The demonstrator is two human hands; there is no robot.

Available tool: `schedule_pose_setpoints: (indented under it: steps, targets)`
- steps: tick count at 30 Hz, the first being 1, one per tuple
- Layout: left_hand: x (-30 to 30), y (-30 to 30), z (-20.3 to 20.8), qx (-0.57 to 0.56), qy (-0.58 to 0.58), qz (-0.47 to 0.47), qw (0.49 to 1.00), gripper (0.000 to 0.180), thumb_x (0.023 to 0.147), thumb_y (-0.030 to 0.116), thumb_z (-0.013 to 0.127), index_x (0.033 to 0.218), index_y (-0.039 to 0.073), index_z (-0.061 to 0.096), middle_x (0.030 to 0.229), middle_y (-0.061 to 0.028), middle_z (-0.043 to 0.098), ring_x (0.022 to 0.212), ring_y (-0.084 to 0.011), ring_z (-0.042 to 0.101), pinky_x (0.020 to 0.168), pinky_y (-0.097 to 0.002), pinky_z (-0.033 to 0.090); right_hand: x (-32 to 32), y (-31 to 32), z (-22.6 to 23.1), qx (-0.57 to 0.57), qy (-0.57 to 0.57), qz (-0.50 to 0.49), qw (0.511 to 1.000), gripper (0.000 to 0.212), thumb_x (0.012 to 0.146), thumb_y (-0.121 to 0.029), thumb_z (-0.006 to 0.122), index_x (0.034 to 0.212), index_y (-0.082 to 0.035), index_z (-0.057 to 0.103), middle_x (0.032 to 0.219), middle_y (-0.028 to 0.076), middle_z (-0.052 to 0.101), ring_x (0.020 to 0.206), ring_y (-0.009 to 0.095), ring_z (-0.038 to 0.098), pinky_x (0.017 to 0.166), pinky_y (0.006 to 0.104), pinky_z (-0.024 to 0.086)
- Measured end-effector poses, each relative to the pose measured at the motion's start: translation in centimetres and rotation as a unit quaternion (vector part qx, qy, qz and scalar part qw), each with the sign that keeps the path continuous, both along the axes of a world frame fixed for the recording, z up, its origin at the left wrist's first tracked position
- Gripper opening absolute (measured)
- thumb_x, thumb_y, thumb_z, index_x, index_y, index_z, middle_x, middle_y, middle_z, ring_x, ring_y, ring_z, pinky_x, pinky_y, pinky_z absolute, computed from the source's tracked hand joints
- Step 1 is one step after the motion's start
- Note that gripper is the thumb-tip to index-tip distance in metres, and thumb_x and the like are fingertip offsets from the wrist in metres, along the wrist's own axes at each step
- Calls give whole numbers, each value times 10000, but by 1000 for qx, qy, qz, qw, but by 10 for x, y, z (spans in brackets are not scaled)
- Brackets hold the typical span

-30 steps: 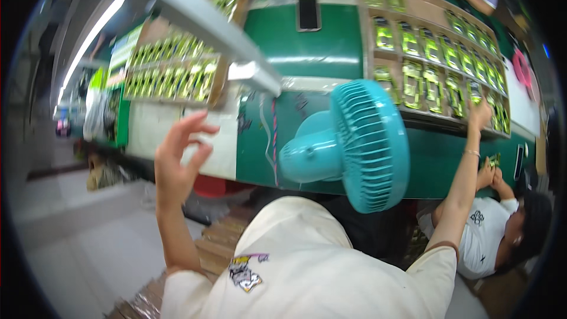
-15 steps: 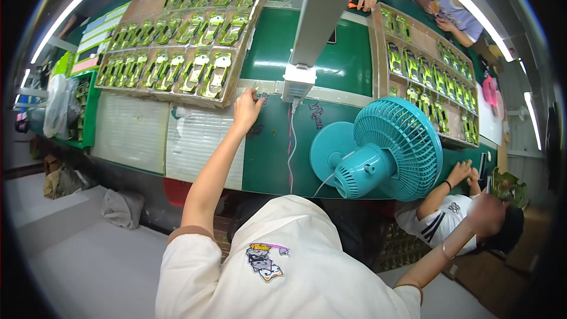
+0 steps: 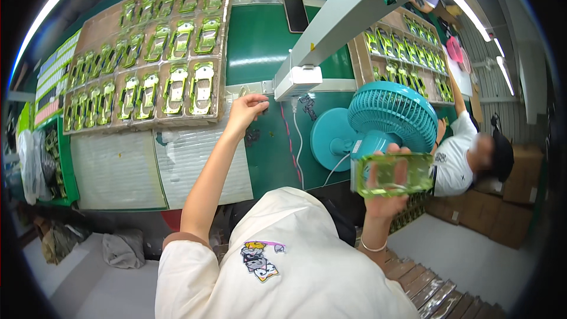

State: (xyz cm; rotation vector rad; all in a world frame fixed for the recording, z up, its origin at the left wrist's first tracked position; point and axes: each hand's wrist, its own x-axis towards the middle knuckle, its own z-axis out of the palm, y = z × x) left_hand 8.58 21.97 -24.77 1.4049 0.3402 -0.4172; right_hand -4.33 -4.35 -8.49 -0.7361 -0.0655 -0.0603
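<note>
Right hand: the right hand [image 3: 383, 203] is reaching out in front of the body; its grip is holding a green frame [image 3: 390, 189] fast, the fingers showing through its openings.
Green frame: it is hovering over the near side of the surface [image 3: 261, 168], overlapping the fan in view; I cannot tell whether the two are touching.
Front edge: it is running across just beyond the cream shirt [image 3: 295, 248].
Turquoise fan: this fan [image 3: 391, 112] is standing between the right hand and the right tray, taking up room there.
White sheets: two ridged sheets [image 3: 112, 168] are lying side by side between the front edge and the left tray.
Left hand: the left hand [image 3: 244, 116] is hovering just beside the left tray's near right corner; its grip is curling nearly together, and I cannot tell whether anything is in it.
Green crate: this crate [image 3: 69, 168] is standing at the far left, holding dark green pieces.
Left tray: this cardboard tray [image 3: 101, 28] is holding three rows of green frames, bare cardboard showing at its back left.
Middle strip: green surface is running between the trays, a metal post [image 3: 322, 38] crossing above.
Right tray: this tray [image 3: 363, 65] is holding more rows, the fan hiding its near part.
Phone: the phone [image 3: 296, 15] is lying farther back.
</note>
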Motion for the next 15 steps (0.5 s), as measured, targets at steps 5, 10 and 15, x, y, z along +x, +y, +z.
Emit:
schedule_pose_setpoints:
  steps: [5,10,15]
  targets:
    - [-24,16,61,-190,-22,29,981,166,784,65,621,934,-5,621,812,-62,626,717,-113,608,665,-223,494,24,34,-9,-186,73,-37,979,831,586,-181,804,1270,-61,348,1281,87,379,1173,233,409,976,442,371]
    - [-49,18,125,-254,-90,-14,963,178,785,20,605,959,-18,620,857,-63,629,738,-113,609,701,-220,495,43,57,-10,-341,-46,16,939,731,545,-18,803,1166,-57,420,1197,106,442,1140,241,444,958,392,400]
    - [-80,12,175,-197,-152,-51,967,215,724,-53,635,934,-5,646,857,-65,632,754,-111,603,713,-224,505,55,67,-8,-393,-219,39,892,641,570,-47,796,1110,-38,450,1140,175,509,1088,303,501,925,403,424]
